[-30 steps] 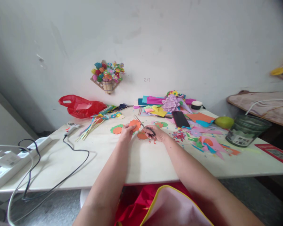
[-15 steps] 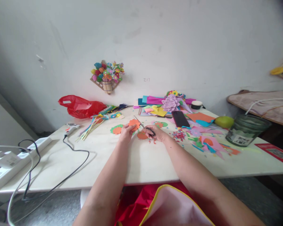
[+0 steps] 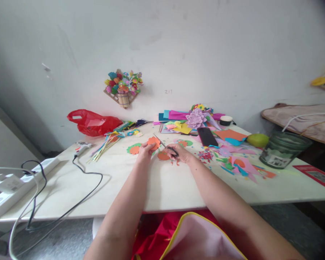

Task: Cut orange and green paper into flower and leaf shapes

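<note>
My left hand (image 3: 144, 151) pinches an orange paper flower shape (image 3: 154, 143) and holds it just above the white table (image 3: 165, 184). My right hand (image 3: 178, 152) is closed round the black handles of a pair of scissors (image 3: 165, 146), whose blades point up and left into the orange shape. Another orange cutout (image 3: 163, 156) lies on the table between my hands. A green and orange paper flower (image 3: 134, 148) lies just left of my left hand.
Coloured paper scraps (image 3: 233, 162), a black phone (image 3: 207, 136), a purple paper flower (image 3: 196, 118), a green fruit (image 3: 257, 140) and a glass jar (image 3: 283, 148) crowd the right. A red bag (image 3: 93, 122), sticks (image 3: 104, 144), a glue gun (image 3: 81, 147) with cable and a power strip (image 3: 18, 184) lie left.
The orange shape in my left hand has turned slightly and the scissors have shifted a little; both arms stay in place.
</note>
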A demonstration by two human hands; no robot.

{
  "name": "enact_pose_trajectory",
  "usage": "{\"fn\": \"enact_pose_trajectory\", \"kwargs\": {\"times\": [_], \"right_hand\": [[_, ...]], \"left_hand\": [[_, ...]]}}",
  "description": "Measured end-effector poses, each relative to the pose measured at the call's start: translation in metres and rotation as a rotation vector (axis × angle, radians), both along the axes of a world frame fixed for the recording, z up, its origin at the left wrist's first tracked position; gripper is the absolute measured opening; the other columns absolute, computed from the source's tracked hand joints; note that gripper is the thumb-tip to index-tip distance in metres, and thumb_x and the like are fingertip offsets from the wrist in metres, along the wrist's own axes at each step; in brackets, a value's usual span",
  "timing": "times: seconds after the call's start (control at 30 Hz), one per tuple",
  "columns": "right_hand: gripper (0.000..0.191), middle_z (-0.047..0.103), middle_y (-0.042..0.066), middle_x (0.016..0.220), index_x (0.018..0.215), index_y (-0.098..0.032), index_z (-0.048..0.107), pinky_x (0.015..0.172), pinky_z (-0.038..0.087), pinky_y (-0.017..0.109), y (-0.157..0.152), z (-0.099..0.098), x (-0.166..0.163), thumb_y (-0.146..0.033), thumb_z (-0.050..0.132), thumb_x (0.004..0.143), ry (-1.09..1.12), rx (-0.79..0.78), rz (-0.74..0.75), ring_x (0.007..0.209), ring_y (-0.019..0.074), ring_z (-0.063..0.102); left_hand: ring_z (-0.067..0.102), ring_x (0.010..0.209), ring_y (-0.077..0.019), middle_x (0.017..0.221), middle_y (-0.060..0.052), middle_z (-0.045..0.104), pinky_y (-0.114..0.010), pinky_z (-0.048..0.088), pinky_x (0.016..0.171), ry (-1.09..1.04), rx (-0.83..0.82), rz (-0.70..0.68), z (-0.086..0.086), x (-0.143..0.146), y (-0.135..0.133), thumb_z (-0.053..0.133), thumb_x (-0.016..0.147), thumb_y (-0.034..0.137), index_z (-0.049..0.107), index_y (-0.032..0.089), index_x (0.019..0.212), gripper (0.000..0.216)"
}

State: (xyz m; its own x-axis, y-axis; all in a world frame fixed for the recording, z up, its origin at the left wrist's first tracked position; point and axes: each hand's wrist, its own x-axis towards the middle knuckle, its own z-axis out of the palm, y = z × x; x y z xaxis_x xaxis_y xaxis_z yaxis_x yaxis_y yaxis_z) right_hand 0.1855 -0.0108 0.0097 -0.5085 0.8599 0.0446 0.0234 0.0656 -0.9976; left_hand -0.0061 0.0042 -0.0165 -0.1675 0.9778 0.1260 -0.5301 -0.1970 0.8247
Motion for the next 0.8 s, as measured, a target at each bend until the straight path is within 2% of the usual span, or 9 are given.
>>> {"fn": "enact_pose_trajectory", "kwargs": {"times": [0.23,0.4,0.6,0.8], "right_hand": [[0.032,0.057,-0.004,0.053,0.076,-0.016,0.059,0.032,0.025,0.017,-0.0006,-0.0002,0.0028,-0.045,0.075,0.076,0.004,-0.013,0.016,0.038,0.0061,0.043],[0.035,0.058,-0.003,0.053,0.076,-0.017,0.059,0.033,0.023,0.017,0.001,-0.0018,0.0036,-0.047,0.075,0.077,0.02,0.012,0.033,0.038,0.0063,0.045],[0.036,0.06,-0.003,0.054,0.076,-0.017,0.059,0.033,0.029,0.018,0.0013,-0.002,0.0031,-0.05,0.074,0.077,0.045,0.008,0.028,0.038,0.0072,0.046],[0.035,0.061,-0.003,0.055,0.079,-0.016,0.062,0.032,0.029,0.017,0.0025,-0.0031,0.0032,-0.049,0.075,0.077,0.049,0.007,0.016,0.039,0.0075,0.049]], "left_hand": [[0.071,0.064,-0.0154,0.071,-0.002,0.076,-0.027,0.059,0.068,-0.009,0.013,0.013,0.0001,0.001,-0.0008,0.09,0.051,0.015,0.07,0.018,0.07,0.027],[0.072,0.064,-0.0149,0.072,-0.005,0.076,-0.026,0.058,0.071,-0.006,0.018,-0.005,0.0016,0.002,-0.0031,0.092,0.053,0.016,0.07,0.015,0.072,0.029],[0.071,0.062,-0.0162,0.069,-0.004,0.077,-0.027,0.058,0.067,0.016,0.023,-0.062,0.0053,0.0036,-0.0071,0.09,0.048,0.014,0.072,0.016,0.067,0.027],[0.071,0.062,-0.0187,0.068,-0.004,0.076,-0.03,0.058,0.067,0.057,0.026,-0.097,0.006,0.0044,-0.0089,0.09,0.049,0.015,0.071,0.017,0.067,0.026]]}}
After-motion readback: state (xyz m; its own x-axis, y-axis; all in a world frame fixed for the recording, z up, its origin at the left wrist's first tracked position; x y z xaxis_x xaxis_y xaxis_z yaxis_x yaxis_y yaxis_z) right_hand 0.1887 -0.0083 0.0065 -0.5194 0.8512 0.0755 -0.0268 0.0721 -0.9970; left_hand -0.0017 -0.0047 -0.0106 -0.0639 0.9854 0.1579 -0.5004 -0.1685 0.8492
